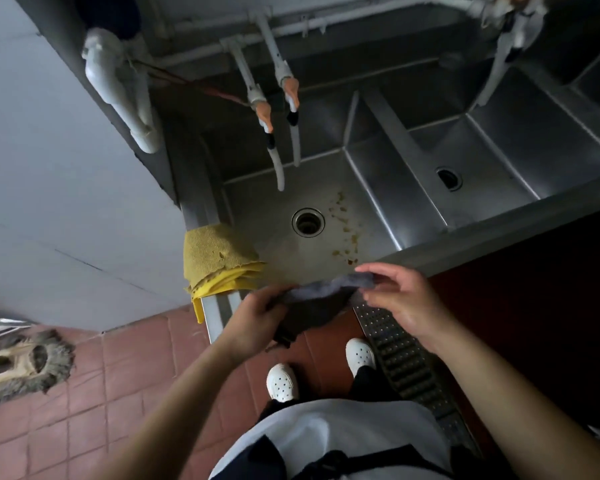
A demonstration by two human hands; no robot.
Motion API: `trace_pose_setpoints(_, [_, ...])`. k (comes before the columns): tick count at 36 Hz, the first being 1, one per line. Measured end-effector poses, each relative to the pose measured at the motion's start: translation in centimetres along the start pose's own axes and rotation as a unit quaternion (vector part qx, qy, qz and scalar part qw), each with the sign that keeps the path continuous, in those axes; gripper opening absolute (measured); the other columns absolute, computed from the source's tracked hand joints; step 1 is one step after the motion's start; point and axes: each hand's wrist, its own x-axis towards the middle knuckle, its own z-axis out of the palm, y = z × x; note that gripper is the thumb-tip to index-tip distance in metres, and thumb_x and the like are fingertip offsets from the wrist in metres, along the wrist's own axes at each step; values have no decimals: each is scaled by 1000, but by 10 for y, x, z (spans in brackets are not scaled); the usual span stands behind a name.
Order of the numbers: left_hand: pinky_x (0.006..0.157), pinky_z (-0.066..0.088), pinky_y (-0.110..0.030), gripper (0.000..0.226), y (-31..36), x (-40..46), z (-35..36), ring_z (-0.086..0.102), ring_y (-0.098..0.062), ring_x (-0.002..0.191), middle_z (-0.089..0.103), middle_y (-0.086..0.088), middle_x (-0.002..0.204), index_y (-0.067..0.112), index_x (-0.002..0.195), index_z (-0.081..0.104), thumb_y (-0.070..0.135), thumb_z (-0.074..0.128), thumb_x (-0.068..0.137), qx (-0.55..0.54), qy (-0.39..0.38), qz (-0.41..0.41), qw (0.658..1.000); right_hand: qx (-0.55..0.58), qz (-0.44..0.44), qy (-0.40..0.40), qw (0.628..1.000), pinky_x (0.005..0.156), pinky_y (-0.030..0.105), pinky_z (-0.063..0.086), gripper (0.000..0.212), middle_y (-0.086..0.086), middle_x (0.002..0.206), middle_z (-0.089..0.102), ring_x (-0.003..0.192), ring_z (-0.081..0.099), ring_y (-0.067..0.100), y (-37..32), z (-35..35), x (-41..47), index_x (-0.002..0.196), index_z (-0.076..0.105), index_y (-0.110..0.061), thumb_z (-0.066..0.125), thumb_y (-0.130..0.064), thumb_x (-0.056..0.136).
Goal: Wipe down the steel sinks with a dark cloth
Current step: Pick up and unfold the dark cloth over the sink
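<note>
head view: both hands, left point(257, 315) & right point(400, 299), pinch the dark cloth point(321, 297), held in air just over front rim of the near sink point(371, 188). risk: loose bunched cloth could slip to floor, or just smear the brown stains point(343, 223) w/o lifting them.

left basin point(326, 202): open floor around drain point(308, 221) | two hoses point(280, 171) hang over its back | yellow cloth point(219, 258) covers left rim corner

No readable text, labels, brands or numbers anywhere — surfaces plain, unmarked.
</note>
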Motion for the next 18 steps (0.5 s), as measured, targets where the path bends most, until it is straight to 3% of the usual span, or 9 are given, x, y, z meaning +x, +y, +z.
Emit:
trace_pose_setpoints(2, [92,54,-32,37,15,7,2,68,-12,102,74,6,104,25,112,70,-2,54,94,-17,-15,4,1000,-40,-33,34,998,93,32,55,28,16,101,73,93,70,18,8,-12,6,104,73,-14,74,4,81])
trace_pose_setpoints(4, [88,52,-19,41,31,14,7,67,-3,99,75,14,101,33,104,70,-3,54,94,-52,-33,-13,998,-107,-66,82,989,92,33,52,25,10,102,68,96,67,24,15,-26,14,104,74,-4,79,-7,81])
trace_pose_setpoints(6, [82,51,-14,40,44,22,13,67,-2,94,75,15,94,34,101,69,-2,54,95,-55,-40,-32,997,-171,-120,122,970,89,20,45,26,7,103,62,96,60,18,16,-42,24,100,75,-1,83,-12,78])
trace_pose_setpoints(9, [90,52,-21,36,63,38,19,67,-10,100,73,10,100,35,103,68,1,57,94,-8,-46,-40,998,-133,-179,122,967,86,12,44,17,-6,96,69,93,64,11,8,-65,37,94,77,-9,82,-8,78])
trace_pose_setpoints(12, [90,54,-25,35,85,55,29,69,-14,101,74,2,105,36,115,65,13,67,89,29,-67,-31,997,-57,-212,97,971,74,6,45,23,-27,79,71,78,65,-10,-6,-87,47,86,73,-35,80,-14,79])
trace_pose_setpoints(15, [94,53,-33,50,106,71,51,68,-16,102,72,-1,111,37,128,58,44,73,81,102,-85,-38,990,-50,-240,65,967,78,11,48,21,-23,84,73,84,67,-8,-16,-105,58,100,78,-21,75,-24,79])
trace_pose_setpoints(18, [93,53,-39,36,125,85,83,66,-18,98,71,-2,106,28,124,63,40,65,91,176,-37,-28,983,-76,-267,25,960,82,20,52,19,-12,92,75,89,69,0,-22,-125,68,103,78,-12,76,-13,84])
